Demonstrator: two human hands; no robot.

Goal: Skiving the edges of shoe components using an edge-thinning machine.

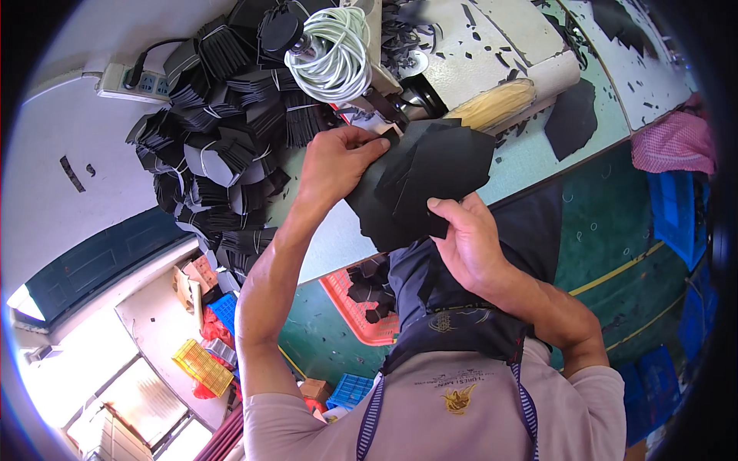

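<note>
A loose stack of thin black sheet pieces point(430, 173), with angled, uneven edges, spans the space between my hands just over the table's near edge. My right hand point(470, 238) grips the lower right edge of the stack, thumb on top and fingers underneath. At the upper left, my left hand point(338, 163) pinches a corner of a black piece between thumb and fingertips, close to a machine point(419, 100) with dark metal parts. Whether that corner belongs to the top piece or a separate one, I cannot tell.
Tied bundles of black pieces point(223, 157) pile up at the left. A coil of pale cable point(330, 58) hangs by the machine. Black scraps litter the white machine bed point(492, 38). Below the table sits a pink basket point(357, 315) holding black pieces. A power strip point(134, 81) is mounted far left.
</note>
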